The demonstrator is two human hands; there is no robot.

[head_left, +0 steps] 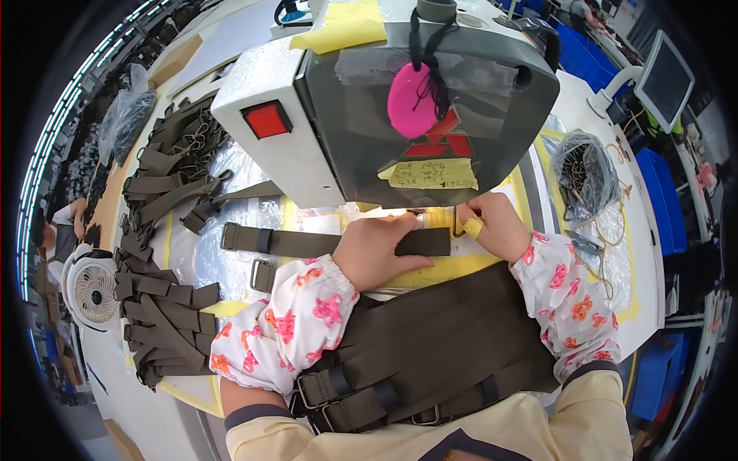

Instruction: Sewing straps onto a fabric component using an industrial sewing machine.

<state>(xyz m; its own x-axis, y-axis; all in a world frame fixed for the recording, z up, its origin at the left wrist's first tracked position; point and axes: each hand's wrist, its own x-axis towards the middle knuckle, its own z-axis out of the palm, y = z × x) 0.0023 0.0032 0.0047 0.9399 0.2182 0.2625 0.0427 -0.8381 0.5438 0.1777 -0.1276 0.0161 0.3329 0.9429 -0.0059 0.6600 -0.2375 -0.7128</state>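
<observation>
A dark olive webbing strap (296, 243) lies across the work surface under the sewing machine head (423, 100). My left hand (374, 250) grips it, thumb along the near edge and fingers over the far one. Its cut end shows right of that hand. A metal buckle and a dark keeper loop sit at its left end. Just beyond the cut end, my right hand (496, 224) is closed in a pinch on a thin metal wire loop (459, 223); yellow tape wraps one finger. The needle area is hidden behind the machine head.
Folded straps with buckles (453, 338) lie on my lap. Piled straps with hooks (173, 165) and strap ends (173, 315) line the left side, beside a white fan (92, 288). A plastic bag of metal parts (584, 169) and thread snips (584, 243) are at right.
</observation>
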